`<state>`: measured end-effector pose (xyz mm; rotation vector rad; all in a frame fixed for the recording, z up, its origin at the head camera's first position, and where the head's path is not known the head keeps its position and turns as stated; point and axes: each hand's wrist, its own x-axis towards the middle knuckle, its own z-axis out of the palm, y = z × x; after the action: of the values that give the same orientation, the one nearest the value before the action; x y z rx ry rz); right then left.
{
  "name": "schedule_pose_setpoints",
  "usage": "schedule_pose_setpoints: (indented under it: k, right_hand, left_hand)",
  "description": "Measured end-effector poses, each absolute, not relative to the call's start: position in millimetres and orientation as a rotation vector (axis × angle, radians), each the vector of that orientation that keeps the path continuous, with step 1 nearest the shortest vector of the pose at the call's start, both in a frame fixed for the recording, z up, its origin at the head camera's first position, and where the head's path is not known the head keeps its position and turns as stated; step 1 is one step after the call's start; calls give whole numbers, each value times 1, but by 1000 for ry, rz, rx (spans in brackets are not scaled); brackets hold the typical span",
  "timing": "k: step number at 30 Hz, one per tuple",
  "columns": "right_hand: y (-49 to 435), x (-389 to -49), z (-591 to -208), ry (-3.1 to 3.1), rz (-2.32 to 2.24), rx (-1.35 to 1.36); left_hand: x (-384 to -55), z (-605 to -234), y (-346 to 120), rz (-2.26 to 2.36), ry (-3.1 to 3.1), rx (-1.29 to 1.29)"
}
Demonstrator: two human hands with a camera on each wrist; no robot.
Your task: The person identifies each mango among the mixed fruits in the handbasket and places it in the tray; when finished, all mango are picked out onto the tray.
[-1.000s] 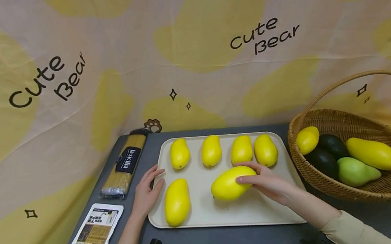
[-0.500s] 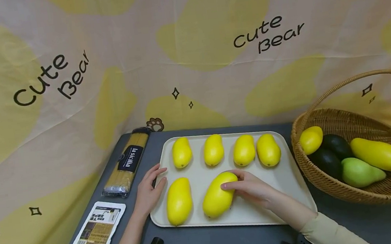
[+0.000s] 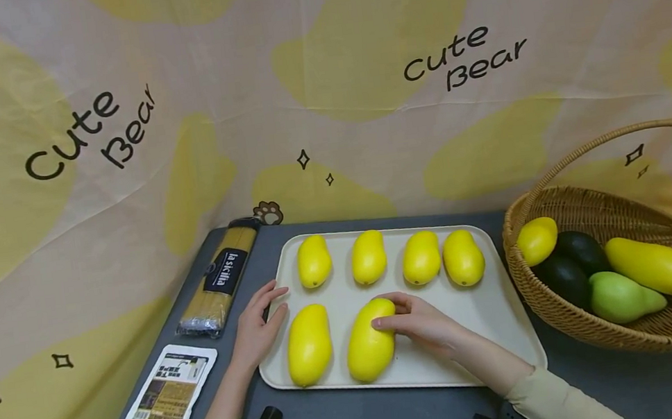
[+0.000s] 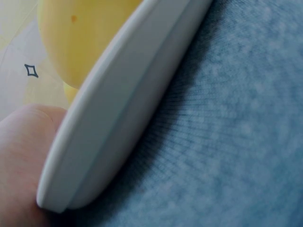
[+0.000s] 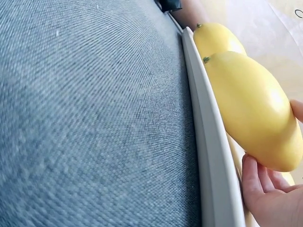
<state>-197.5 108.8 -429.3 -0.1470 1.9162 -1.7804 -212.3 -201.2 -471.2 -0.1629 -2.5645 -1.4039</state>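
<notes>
In the head view, my right hand (image 3: 421, 323) grips the upper end of a yellow mango (image 3: 366, 352), thumb on top and fingers behind. This mango lies at the front of a cream tray (image 3: 508, 328). In the right wrist view, fingertips touch both sides of the mango (image 5: 253, 109). Left of it lies another mango (image 3: 309, 345), and several more (image 3: 368, 258) form a row at the back of the tray. My left hand (image 3: 255, 330) rests on the tray's left rim, fingers loosely extended. The left wrist view shows that hand (image 4: 26, 156) against the tray's side (image 4: 109, 109).
A wicker basket (image 3: 635, 337) with a tall handle stands right of the tray. It holds a lemon (image 3: 538, 240), dark avocados (image 3: 561, 279), a green pear (image 3: 624, 296) and a mango (image 3: 654, 265). Left are packed spaghetti (image 3: 219, 280) and a white pouch (image 3: 170, 393).
My right hand has lowered the mango onto the tray's front, moving left and turning it from sideways to nearly lengthwise. The left hand stays at the tray rim.
</notes>
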Motion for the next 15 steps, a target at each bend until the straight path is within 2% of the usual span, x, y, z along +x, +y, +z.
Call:
schedule_pose_setpoints:
  k: [15]
  right_hand:
    - [107, -201, -433, 2184, -1640, -174]
  left_hand:
    - [-213, -473, -202, -1404, -2574, -149]
